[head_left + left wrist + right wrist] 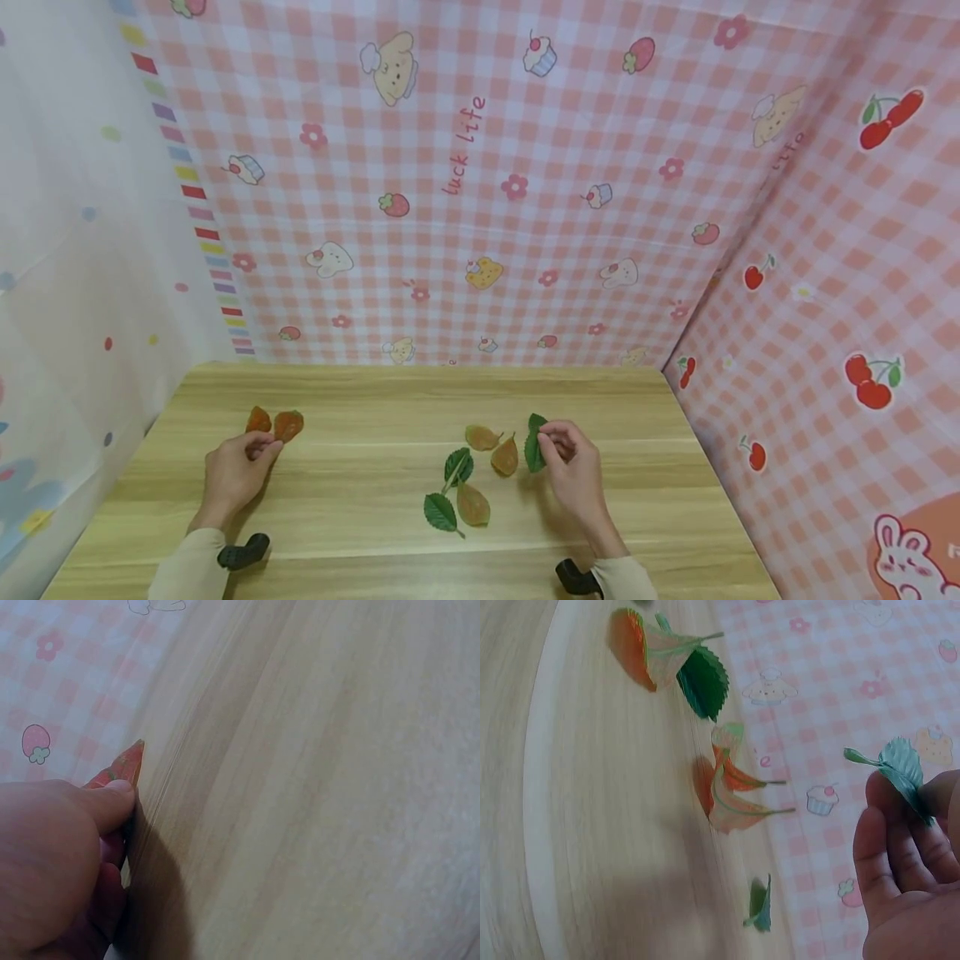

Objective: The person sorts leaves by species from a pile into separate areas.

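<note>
At the left of the table, my left hand pinches an orange-red leaf between thumb and fingers. Two orange leaves, one of them the rounder orange leaf, show at its fingertips in the head view. On the right, my right hand holds a green serrated leaf by thumb and forefinger, its other fingers loosely bent. Below that hand in the right wrist view, a small green leaf rests on the table. Between the hands lie several orange-brown leaves and green leaves.
The light wood-grain table meets a pink checked cloth at its back edge. Another checked cloth with cherries stands along the right side, and a white dotted cloth along the left.
</note>
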